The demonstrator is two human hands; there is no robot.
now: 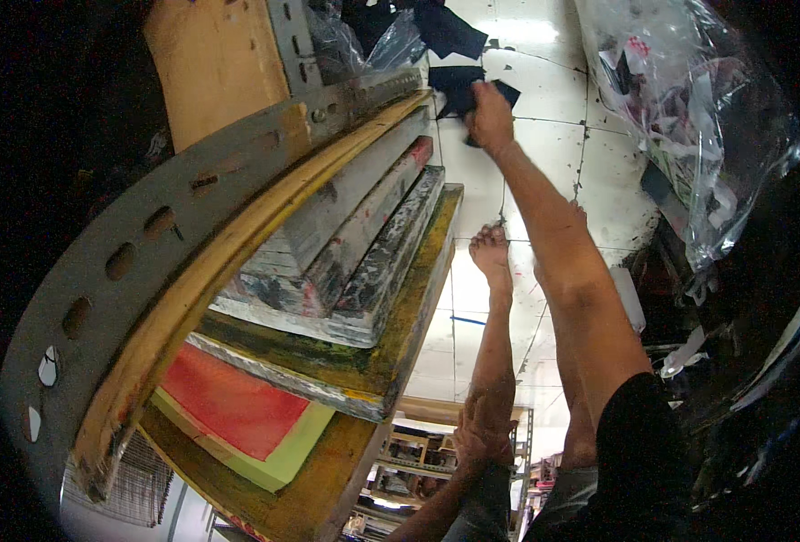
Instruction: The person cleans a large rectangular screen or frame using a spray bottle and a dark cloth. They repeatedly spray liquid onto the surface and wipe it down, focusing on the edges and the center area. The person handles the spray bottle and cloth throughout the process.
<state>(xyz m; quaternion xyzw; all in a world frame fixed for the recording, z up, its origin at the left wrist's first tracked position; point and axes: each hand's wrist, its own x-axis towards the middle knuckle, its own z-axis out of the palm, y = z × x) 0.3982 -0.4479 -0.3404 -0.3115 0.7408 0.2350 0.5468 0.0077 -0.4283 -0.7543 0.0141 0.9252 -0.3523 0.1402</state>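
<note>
My right arm stretches far forward over the floor, and my right hand (491, 117) is closed at a dark navy cloth piece (457, 83). Its fingers are curled, and a bit of dark cloth shows just below them. More dark cloth (451, 32) lies beyond, beside clear plastic. Low in the view, my left hand (481, 443) rests on my bent leg near the knee, holding nothing that I can see. Its fingers lie against the skin. My bare foot (490, 251) stands on the floor between the two hands.
To the left rises a rack with a slotted grey metal edge (138, 237), a wooden strip and stacked paint-stained frames (355, 327). Red and yellow-green sheets (237, 402) lie on a lower board. At right stands a clear plastic bag (680, 108) of scraps, on white floor tiles (544, 149).
</note>
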